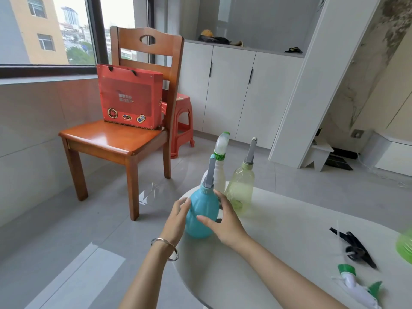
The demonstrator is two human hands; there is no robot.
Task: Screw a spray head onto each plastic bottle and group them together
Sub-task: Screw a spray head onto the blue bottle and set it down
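Note:
A blue plastic bottle (201, 216) with a grey spray head (210, 172) on its neck stands upright near the far edge of the white round table (278, 233). My left hand (177, 216) rests its fingertips on the bottle's left side. My right hand (225, 221) wraps its right side, thumb across the front. Just behind stand a white bottle (219, 178) with a white and green spray head and a pale green translucent bottle (242, 188) with a grey head. A loose black spray head (354, 248) and a loose white and green one (356, 286) lie at the right.
A blurred bright green object (404, 247) shows at the right edge of the frame. Beyond the table stands a wooden chair (111, 139) carrying a red gift bag (130, 97), with a red plastic stool (182, 121) behind it. White cabinets line the back wall.

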